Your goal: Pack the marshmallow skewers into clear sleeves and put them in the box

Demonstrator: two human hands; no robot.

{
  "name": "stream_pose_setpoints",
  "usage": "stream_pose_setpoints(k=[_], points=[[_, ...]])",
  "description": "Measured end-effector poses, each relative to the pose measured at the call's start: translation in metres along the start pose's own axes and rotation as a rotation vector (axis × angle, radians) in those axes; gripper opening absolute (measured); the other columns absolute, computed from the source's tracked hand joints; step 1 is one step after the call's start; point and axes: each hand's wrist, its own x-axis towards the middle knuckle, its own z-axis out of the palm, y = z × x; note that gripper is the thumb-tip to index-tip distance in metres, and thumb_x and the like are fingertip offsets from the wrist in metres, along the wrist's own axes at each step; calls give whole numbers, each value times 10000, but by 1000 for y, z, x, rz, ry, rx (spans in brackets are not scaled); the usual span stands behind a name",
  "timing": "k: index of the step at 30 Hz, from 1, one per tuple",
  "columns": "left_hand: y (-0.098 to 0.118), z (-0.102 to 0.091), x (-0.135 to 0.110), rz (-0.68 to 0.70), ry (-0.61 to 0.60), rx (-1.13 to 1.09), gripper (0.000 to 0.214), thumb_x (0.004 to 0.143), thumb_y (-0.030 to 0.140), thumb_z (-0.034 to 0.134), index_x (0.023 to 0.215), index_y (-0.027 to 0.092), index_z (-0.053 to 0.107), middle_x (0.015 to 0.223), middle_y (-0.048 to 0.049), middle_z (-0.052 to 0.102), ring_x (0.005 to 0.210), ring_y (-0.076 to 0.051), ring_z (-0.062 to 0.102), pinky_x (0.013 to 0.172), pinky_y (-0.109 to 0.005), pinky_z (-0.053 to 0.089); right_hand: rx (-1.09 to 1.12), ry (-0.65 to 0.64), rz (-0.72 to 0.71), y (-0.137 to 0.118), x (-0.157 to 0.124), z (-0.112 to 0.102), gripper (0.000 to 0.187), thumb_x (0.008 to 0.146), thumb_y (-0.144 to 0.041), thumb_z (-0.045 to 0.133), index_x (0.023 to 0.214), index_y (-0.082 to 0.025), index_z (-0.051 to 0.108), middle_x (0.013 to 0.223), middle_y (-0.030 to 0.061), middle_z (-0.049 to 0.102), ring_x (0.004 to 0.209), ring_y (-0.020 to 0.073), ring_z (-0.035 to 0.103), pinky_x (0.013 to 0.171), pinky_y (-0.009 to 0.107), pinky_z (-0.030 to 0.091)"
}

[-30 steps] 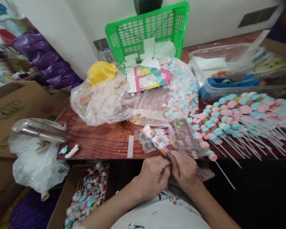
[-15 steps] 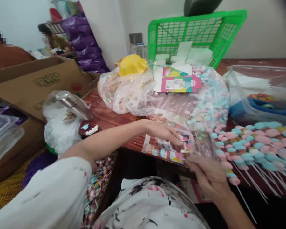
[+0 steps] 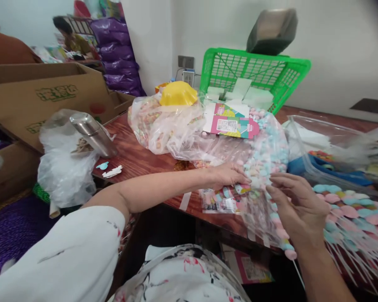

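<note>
Holds the right hand (image 3: 299,207) raised beyond the front edge of the table (image 3: 138,161), wrist upright, fingers parted around nothing visible, just beside a bare marshmallow stick (image 3: 282,234). Leaves a large pile (image 3: 349,212) of similar sticks to the right, apparently unwrapped, so seemingly with plenty left to handle. Has one stick in printed film (image 3: 227,193) on the table near printed packets (image 3: 219,206), probably wrapped or nearly so. Reaches across with the left hand (image 3: 226,175), forearm slanting in from the left, palm down, over that stick; cannot tell whether gripping or merely touching. Farther back, includes a clear bag (image 3: 266,155) of small marshmallows, then a green basket (image 3: 302,63).
</note>
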Motion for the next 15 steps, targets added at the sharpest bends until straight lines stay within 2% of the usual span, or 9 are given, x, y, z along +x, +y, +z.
stream_pose_setpoints(k=[2,5,10,13,15], points=[[2,-2,0,65,70,7,136,799,137,604,670,99,620,517,18,580,371,-59,522,391,-150,405,33,-10,23,-6,-3,8,149,800,-281,668,936,-219,670,1002,62,637,821,176,604,632,297,496],[4,-1,-2,143,139,43,136,809,195,618,711,100,624,487,27,557,321,-44,458,351,-144,355,119,-99,91,-10,-4,22,164,800,-307,667,930,-207,664,946,50,619,719,140,569,571,267,484],[4,10,-4,250,211,6,120,828,199,612,755,111,645,494,44,529,363,-45,466,348,-140,325,218,-128,179,-10,6,33,165,784,-324,664,707,-184,623,837,39,566,797,167,555,593,261,478],[8,8,-2,239,223,-71,110,830,216,620,773,125,644,493,59,494,363,-42,429,373,-154,338,234,-152,192,-7,10,34,190,770,-303,659,635,-179,612,858,50,554,843,179,544,611,258,465],[11,2,0,177,180,-114,122,852,227,587,785,136,631,499,61,473,385,-60,449,407,-179,381,277,-138,219,-4,11,33,215,774,-288,648,602,-175,584,813,41,570,778,162,550,606,255,454]])
